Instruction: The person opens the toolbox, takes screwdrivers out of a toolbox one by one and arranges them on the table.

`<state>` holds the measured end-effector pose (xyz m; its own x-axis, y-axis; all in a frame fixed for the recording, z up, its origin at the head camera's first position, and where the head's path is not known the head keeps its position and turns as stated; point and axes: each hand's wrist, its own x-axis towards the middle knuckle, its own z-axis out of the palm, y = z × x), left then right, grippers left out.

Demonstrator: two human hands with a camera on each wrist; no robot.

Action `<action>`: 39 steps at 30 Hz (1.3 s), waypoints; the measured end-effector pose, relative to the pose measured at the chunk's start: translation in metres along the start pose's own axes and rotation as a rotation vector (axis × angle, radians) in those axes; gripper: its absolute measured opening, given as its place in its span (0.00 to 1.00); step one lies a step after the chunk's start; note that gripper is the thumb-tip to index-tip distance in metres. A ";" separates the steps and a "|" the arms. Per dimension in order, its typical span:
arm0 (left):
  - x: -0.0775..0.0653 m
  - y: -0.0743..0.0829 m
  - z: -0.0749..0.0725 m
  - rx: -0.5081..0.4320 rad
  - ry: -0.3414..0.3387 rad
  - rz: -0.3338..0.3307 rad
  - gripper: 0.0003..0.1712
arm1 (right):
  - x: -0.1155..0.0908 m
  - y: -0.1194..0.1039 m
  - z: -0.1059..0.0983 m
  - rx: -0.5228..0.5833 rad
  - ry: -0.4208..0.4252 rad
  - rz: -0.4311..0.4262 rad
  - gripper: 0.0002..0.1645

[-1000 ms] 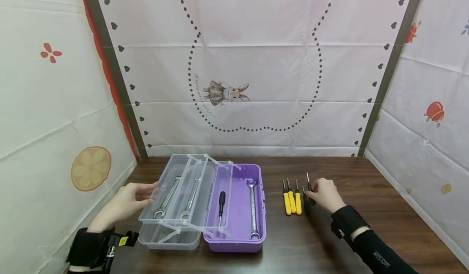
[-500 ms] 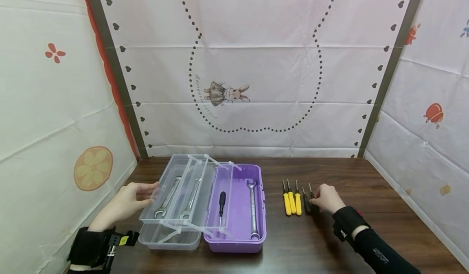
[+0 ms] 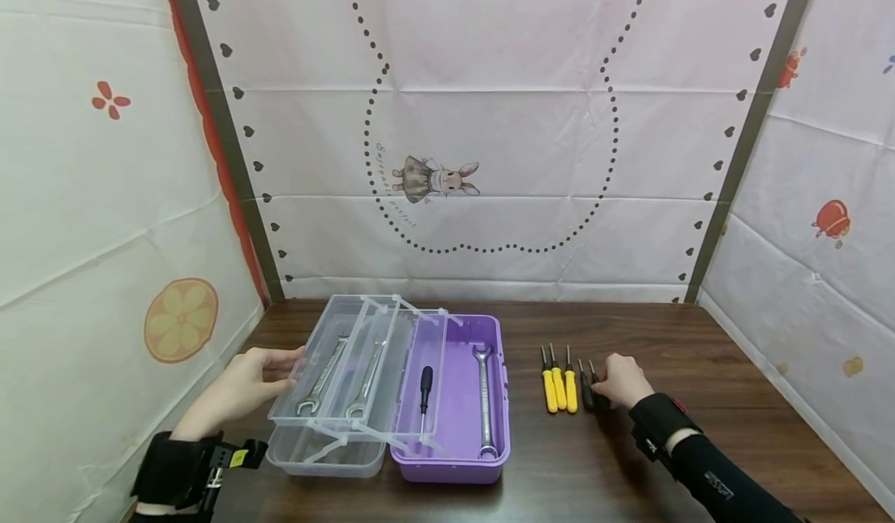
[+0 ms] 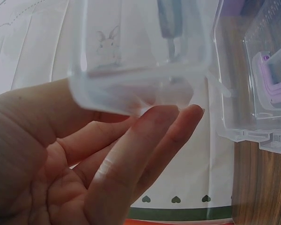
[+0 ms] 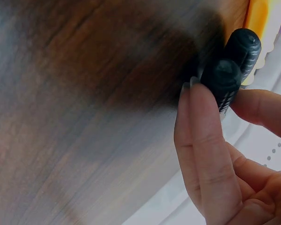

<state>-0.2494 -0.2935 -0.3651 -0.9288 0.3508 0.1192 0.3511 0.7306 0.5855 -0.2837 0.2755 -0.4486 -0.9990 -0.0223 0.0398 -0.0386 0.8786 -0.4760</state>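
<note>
My left hand (image 3: 241, 389) pinches the left edge of a clear plastic upper tray (image 4: 140, 75), thumb on one side and fingers on the other. This tray hangs on white hinge arms beside a purple toolbox (image 3: 453, 472); inside the clear trays lie two wrenches. At the right, my right hand (image 3: 625, 381) pinches the handle of a black screwdriver (image 5: 221, 77) between thumb and fingers. It lies at the table, right against a second black screwdriver (image 3: 585, 392). Several yellow-handled screwdrivers, including one yellow screwdriver (image 3: 571, 391), lie in line just left of these.
The purple box holds a wrench (image 3: 485, 402) and, seen through the clear tray, a black screwdriver (image 3: 426, 381). A lower clear tray (image 3: 325, 465) sits left of the box. Fabric walls stand around the brown wooden table (image 3: 545, 476).
My right hand has brought the black screwdriver down and slightly nearer, to lie beside the other black one. The left hand keeps its hold on the clear tray.
</note>
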 end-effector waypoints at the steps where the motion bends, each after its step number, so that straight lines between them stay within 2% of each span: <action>1: 0.000 0.000 0.000 0.001 0.000 0.003 0.28 | 0.000 -0.001 0.000 0.000 -0.003 0.006 0.13; 9: 0.000 0.001 0.001 -0.001 0.005 0.009 0.28 | -0.002 -0.003 -0.002 0.006 -0.019 0.035 0.16; 14: -0.001 0.001 0.001 -0.013 0.000 0.002 0.28 | -0.003 -0.003 -0.006 -0.008 -0.024 0.019 0.12; 22: 0.000 -0.001 0.001 -0.023 -0.009 0.004 0.28 | -0.005 -0.009 -0.020 -0.153 0.010 0.020 0.11; 27: 0.000 -0.001 -0.001 -0.013 -0.012 0.016 0.29 | -0.005 -0.015 -0.023 -0.242 0.037 -0.002 0.22; 32: 0.000 0.000 0.000 0.004 -0.007 0.010 0.29 | -0.007 -0.021 -0.014 -0.287 0.038 -0.054 0.37; 39: -0.002 -0.001 0.001 0.000 -0.008 0.008 0.29 | -0.010 -0.028 0.003 -0.269 0.154 -0.182 0.41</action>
<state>-0.2482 -0.2945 -0.3666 -0.9250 0.3614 0.1173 0.3584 0.7276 0.5850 -0.2725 0.2493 -0.4380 -0.9601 -0.1361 0.2443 -0.1876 0.9613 -0.2016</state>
